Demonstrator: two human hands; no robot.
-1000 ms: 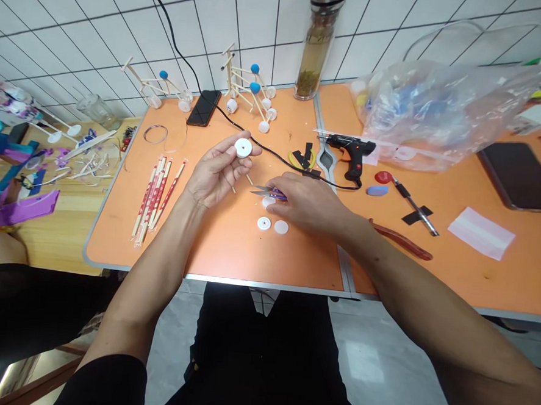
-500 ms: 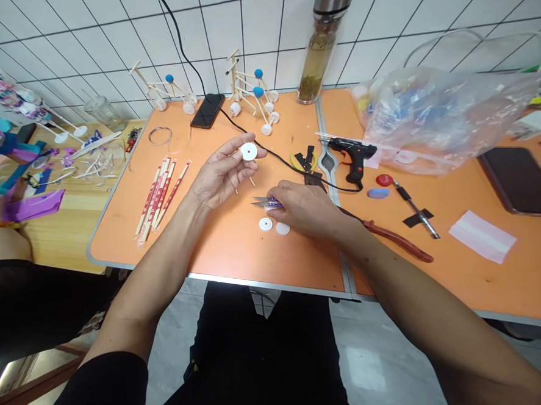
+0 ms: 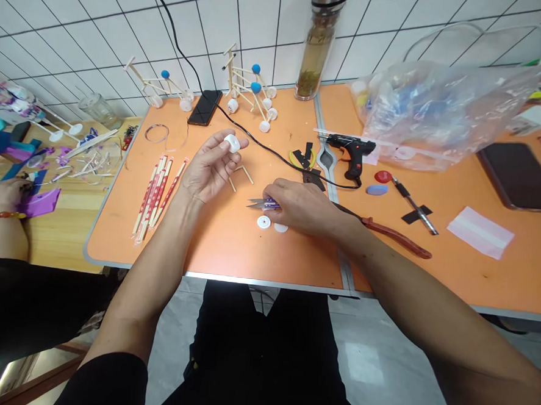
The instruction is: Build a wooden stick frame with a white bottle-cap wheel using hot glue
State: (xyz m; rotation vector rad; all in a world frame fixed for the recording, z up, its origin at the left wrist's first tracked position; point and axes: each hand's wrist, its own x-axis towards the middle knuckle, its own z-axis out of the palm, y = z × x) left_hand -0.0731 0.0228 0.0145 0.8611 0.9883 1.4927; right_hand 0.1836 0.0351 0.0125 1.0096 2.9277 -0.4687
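Observation:
Between the thumb and fingers of my left hand (image 3: 212,167) is a small round white wheel (image 3: 232,143), held above the orange table and tilted. My right hand (image 3: 298,205) is closed on small purple-handled scissors (image 3: 270,203), whose pointed blades face left. Just below the scissors lies a white ridged disc (image 3: 264,221), with a plain white disc (image 3: 280,227) beside it, partly covered by my right hand. Beyond my left fingers lie short thin sticks (image 3: 246,174) on the table.
Wrapped chopsticks (image 3: 154,198) lie left. Stick models with blue balls (image 3: 255,87), a phone (image 3: 205,107) and a tea bottle (image 3: 312,58) stand behind. A black glue gun (image 3: 353,152), its cable, pliers (image 3: 397,236) and a plastic bag (image 3: 441,109) are right. A co-worker's hand (image 3: 6,193) is far left.
My left hand has drawn slightly left and turned the wheel, so its face is now tilted. My right hand with the scissors has moved slightly downward, covering more of the discs.

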